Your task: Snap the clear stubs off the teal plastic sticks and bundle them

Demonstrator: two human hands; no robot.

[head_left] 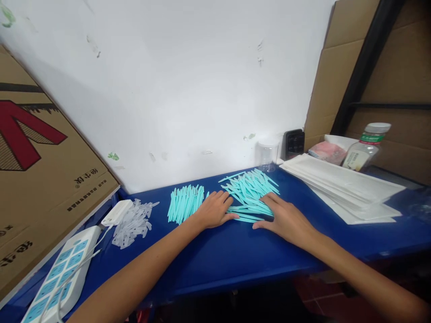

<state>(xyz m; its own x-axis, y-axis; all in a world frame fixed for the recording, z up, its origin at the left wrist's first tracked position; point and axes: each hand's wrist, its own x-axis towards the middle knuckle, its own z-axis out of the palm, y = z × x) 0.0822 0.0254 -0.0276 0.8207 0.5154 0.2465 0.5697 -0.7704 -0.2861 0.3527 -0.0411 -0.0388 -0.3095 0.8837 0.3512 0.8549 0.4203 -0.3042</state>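
A loose pile of slim turquoise eyebrow razors (252, 185) lies in the middle of the blue table. At its near side, several razors lie crosswise between my two hands. My left hand (217, 209) is curled at their left ends, with the thumb along the front. Around their right ends, my right hand (284, 220) has its fingers bent over and its thumb in front. Part of the bunch is hidden by the fingers. Left of my left hand is a neater row of turquoise razors (184, 204), lying side by side.
Small clear plastic pieces (134, 224) lie heaped at the left, beside a white adapter (116, 212) and a power strip (63, 273). A clear jar (268, 154) and a black device (294, 143) stand by the wall. White sheets (343, 186) and a bottle (367, 146) are at the right.
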